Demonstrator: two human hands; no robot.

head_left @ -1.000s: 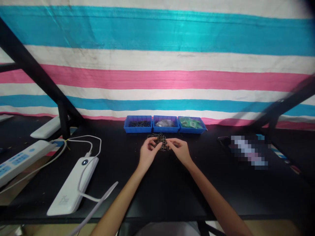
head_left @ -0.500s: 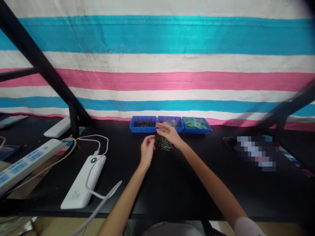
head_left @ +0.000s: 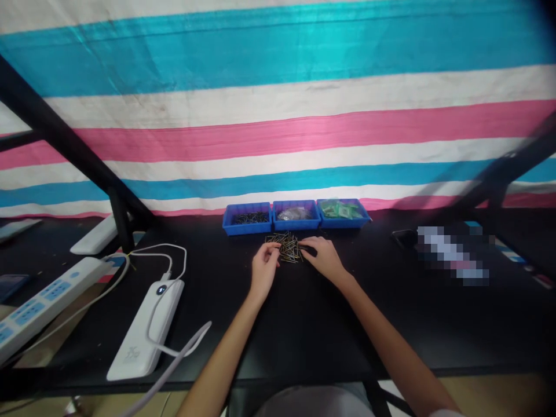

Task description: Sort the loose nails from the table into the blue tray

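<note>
A long white power strip [head_left: 89, 272] lies at the left, then a white power bank [head_left: 139, 341] on the black bench [head_left: 304, 330]. Next comes the left hand [head_left: 263, 272], its fingers curled in at the left edge of the pile of thin metal bits [head_left: 288, 248]. The pile sits between the two hands, just in front of three blue boxes [head_left: 296, 224]. The right hand [head_left: 325, 259] is at the pile's right edge. I cannot tell if either hand is pinching a bit. A dark phone [head_left: 403, 238] lies farther right.
</note>
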